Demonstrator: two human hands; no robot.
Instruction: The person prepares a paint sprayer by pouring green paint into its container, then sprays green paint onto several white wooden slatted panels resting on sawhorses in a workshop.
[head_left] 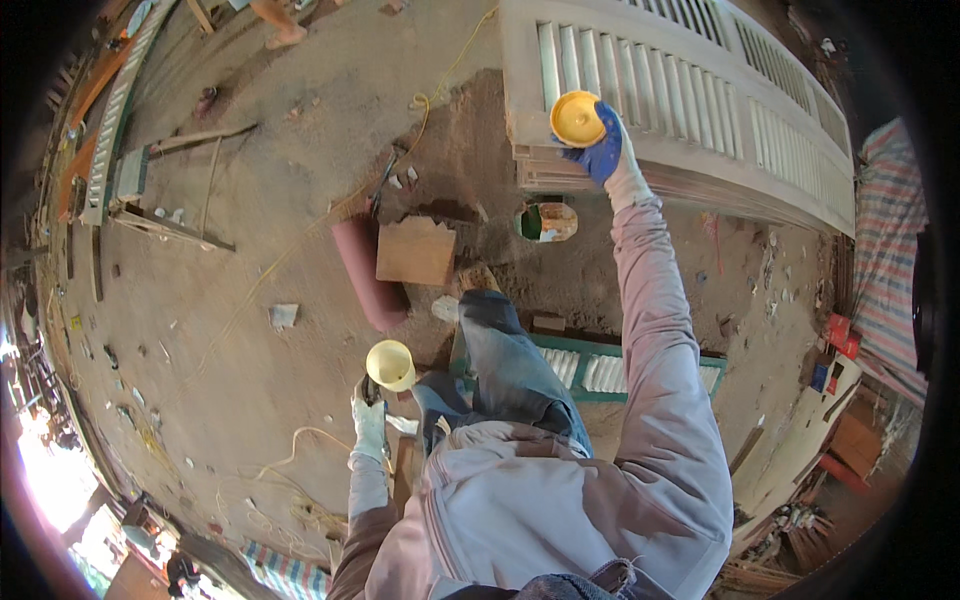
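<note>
My right hand (600,152), in a blue-coated work glove, reaches far forward and grips a round yellow lid (577,118) by its right edge. The lid is over the near left corner of a stack of pale louvered shutters (640,150); whether it touches them I cannot tell. Low on the left, my left hand (368,410), in a whitish glove with dark fingers, is closed around the lower side of a pale yellow tub (391,366). The tub's mouth faces up and a small dark spot shows inside.
A dark red cylinder (368,270) and a cardboard piece (416,252) lie on the dirt floor ahead, near a cut-open container (547,222). A green-framed shutter (600,370) lies by my legs. Yellow cord (428,98) trails across the floor. A wooden trestle (180,225) stands left.
</note>
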